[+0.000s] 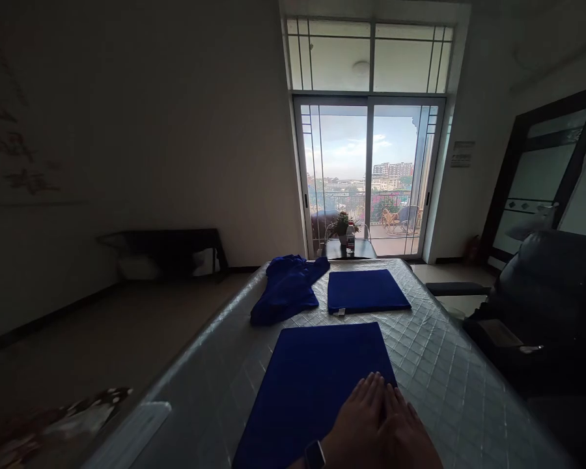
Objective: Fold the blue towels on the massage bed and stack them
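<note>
A dark blue folded garment [317,371] lies flat as a neat panel on the plastic-covered mattress [449,365]. My left hand [359,413], with a watch at its wrist, rests flat on the garment's right side, fingers stretched out. Close beside it, my right hand [406,426] lies flat at the garment's right edge, its fingers also extended. Neither hand grips anything. Farther back on the right is a second folded blue garment [366,290] with a small white tag at its near edge. To its left sits a loose, crumpled blue shirt [288,290].
Beyond the mattress stands a small table [366,249] with a potted plant [340,225] and a bottle [350,240], before sliding glass doors [342,150]. A dark armchair [551,293] is at the right. Patterned fabric [88,417] lies at lower left.
</note>
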Tool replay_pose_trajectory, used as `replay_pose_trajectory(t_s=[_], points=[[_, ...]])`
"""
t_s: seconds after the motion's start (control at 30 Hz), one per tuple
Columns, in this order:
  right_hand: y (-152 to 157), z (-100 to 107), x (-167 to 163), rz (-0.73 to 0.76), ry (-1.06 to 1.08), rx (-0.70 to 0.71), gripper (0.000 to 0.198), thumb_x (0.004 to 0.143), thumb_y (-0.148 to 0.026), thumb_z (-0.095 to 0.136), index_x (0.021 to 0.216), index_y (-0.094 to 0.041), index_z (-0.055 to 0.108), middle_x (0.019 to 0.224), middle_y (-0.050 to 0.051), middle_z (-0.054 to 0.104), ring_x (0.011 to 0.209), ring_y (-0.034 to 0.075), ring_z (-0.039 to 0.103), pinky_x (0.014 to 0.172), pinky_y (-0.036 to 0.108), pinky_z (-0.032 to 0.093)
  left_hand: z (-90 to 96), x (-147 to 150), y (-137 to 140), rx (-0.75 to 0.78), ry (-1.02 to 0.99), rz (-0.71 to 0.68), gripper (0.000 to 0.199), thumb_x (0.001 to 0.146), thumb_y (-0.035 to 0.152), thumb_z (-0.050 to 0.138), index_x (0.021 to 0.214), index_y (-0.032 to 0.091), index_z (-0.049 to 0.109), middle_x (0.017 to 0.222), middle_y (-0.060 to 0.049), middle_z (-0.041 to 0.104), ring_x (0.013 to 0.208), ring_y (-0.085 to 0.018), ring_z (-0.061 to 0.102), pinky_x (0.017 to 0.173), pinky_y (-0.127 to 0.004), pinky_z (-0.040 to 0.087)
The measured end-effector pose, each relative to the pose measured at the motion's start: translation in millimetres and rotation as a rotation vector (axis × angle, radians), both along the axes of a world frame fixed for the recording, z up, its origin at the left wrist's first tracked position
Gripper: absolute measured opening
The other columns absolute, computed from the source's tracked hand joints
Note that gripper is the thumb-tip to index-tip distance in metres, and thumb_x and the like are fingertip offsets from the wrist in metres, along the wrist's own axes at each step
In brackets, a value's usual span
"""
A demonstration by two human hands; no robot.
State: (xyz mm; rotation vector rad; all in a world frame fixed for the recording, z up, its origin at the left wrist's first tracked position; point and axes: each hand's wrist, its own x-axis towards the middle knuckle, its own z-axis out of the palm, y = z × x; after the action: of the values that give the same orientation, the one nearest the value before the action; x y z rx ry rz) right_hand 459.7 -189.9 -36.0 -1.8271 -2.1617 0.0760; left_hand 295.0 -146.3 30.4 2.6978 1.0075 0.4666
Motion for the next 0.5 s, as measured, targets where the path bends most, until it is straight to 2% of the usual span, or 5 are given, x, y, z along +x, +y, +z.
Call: replay_pose_trajectory(t_s=[0.07,0.2,0.37,0.5], points=[[-2,9,-3,0.001,-0.014,-0.076,0.054,0.100,-0.037,0.038,0.150,-0.019,0.046,0.160,0.008,0.032,0.149,0.028,0.030,0.120,0.046,0.034,-3.3,-21,2,0.003,0.017,0.051,0.067,0.105,0.055,0.031,0.159,0.016,0.024,0.161,-0.014,0.031,0.150,-0.028,0.030,0.122,-0.046,0.034],[-2,17,-5,-0.008,0.013,-0.081,0.062,0.101,-0.048,0.035,0.151,-0.012,0.042,0.160,0.011,0.029,0.149,0.030,0.028,0.120,0.050,0.033,-10.4,-72,5,0.044,0.066,0.176,0.068,0.104,0.055,0.034,0.159,0.019,0.020,0.162,-0.012,0.028,0.150,-0.029,0.030,0.121,-0.049,0.035],[-3,12,-4,0.001,0.006,-0.069,0.063,0.102,-0.051,0.032,0.151,-0.013,0.040,0.160,0.010,0.028,0.148,0.030,0.028,0.120,0.049,0.034,-16.6,-141,3,-0.035,0.145,0.402,0.071,0.101,0.061,0.034,0.158,0.019,0.024,0.163,-0.011,0.025,0.150,-0.032,0.028,0.120,-0.051,0.035],[-5,17,-6,-0.009,-0.017,-0.099,0.064,0.102,-0.049,0.029,0.153,-0.011,0.035,0.161,0.010,0.024,0.149,0.028,0.025,0.121,0.047,0.031,-24.2,-183,5,-0.091,0.165,0.583,0.074,0.101,0.062,0.030,0.157,0.014,0.028,0.163,-0.012,0.024,0.151,-0.031,0.025,0.123,-0.054,0.027]])
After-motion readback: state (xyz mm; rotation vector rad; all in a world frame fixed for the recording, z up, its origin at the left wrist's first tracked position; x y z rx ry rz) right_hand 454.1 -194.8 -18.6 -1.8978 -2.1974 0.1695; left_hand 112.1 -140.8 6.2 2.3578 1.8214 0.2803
